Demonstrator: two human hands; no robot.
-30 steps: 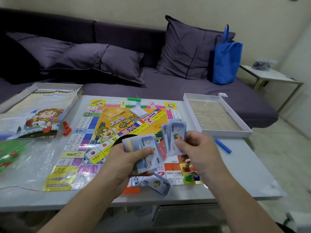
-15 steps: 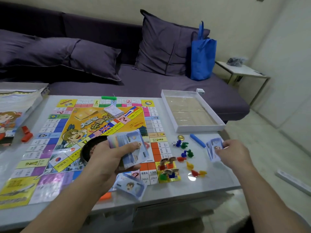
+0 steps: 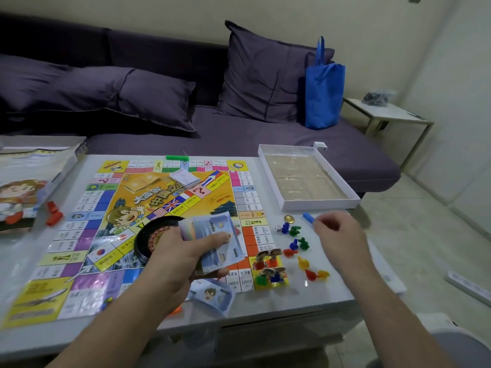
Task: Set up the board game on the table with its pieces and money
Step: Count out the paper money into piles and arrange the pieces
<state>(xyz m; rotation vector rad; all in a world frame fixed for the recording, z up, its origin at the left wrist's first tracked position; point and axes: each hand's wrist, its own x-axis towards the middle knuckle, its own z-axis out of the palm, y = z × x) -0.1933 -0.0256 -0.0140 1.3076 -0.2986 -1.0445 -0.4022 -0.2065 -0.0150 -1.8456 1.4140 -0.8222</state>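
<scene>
We're dealing money: left hand grips the banknote stack, right hand loosely curled, apparently empty; peel equal counts, keep piles well apart.

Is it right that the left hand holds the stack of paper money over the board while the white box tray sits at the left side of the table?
Not quite. The left hand does hold the paper money over the board, but the head view shows the white box tray at the right side of the table, not the left.
</scene>
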